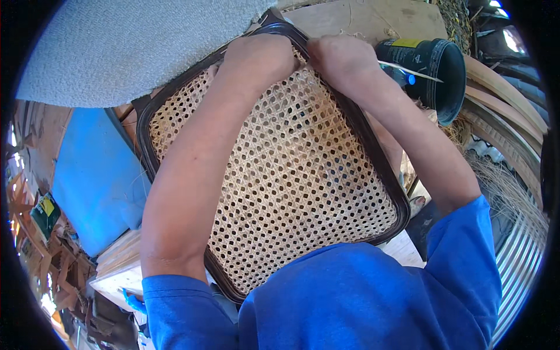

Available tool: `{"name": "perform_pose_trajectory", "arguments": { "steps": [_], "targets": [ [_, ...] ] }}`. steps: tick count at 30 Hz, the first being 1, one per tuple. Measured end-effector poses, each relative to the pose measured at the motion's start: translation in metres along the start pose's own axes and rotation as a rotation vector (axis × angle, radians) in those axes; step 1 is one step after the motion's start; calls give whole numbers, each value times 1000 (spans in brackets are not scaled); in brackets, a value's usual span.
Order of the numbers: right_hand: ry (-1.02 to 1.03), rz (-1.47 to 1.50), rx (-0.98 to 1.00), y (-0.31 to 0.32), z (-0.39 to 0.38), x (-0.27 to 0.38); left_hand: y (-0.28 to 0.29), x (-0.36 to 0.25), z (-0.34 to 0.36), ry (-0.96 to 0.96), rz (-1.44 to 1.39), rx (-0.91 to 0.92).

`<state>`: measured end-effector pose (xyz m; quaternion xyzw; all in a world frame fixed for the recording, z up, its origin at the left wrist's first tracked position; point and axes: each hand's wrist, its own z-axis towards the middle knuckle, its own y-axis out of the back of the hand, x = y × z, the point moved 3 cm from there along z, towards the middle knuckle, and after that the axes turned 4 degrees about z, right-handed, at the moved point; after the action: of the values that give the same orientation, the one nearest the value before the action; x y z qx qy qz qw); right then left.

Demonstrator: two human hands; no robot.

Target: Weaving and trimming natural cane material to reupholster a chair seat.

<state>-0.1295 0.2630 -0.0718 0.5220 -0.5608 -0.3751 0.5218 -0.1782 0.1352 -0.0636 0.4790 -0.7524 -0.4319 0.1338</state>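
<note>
A woven cane panel (291, 169), pale tan with rows of open holes, fills a dark brown wooden frame (373, 160) with rounded corners, which lies before me. At its far end my left hand (259, 55) is closed, knuckles up, over the edge of the weave. My right hand (344, 58) is closed too, at the far right corner of the frame, close beside the left. The fingertips of both are turned away, so what they pinch is hidden. A thin pale strip (411, 70) with a pointed end sticks out to the right from behind my right wrist.
Light grey textured upholstery (146, 46) borders the frame at the far left. A dark green bucket (452, 81) lies on its side at the right, near a blue-capped bottle (402, 76). Loose fibres (501, 184) and curved wood strips (504, 87) are farther right; a blue panel (96, 181) stands left.
</note>
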Motion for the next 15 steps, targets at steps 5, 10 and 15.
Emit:
{"name": "perform_pose_trajectory", "arguments": {
  "steps": [5,10,15],
  "targets": [
    [29,62,-68,45,3,-5,-4,80,-2,139,57,13],
    [170,784,24,8,27,39,29,95,-49,67,-244,-66],
    [-21,289,4,8,15,9,-20,58,-8,-40,-87,-137]
  ]
}}
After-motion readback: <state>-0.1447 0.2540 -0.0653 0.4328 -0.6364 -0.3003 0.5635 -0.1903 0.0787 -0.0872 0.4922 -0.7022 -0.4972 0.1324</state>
